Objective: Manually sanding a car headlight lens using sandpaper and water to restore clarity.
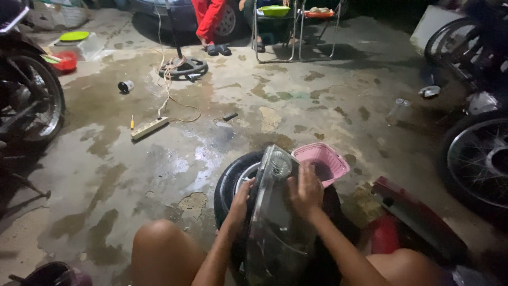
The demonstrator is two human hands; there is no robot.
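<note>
A clear plastic headlight housing [275, 222] stands tilted between my knees, over a small black tyre [233, 182] lying on the wet concrete. My left hand [241, 204] grips the housing's left edge. On its upper right edge rests my right hand [306, 191], fingers curled around it. A pink plastic basket [323, 161] sits just behind the housing, touching the tyre's far side.
Motorbike wheels stand at left [32, 100] and right [476, 159]. A power strip [149, 127] with a cord, a fan base [184, 69], a small can [125, 86] and a red panel [418, 217] lie around. A person in red [210, 26] stands at the back.
</note>
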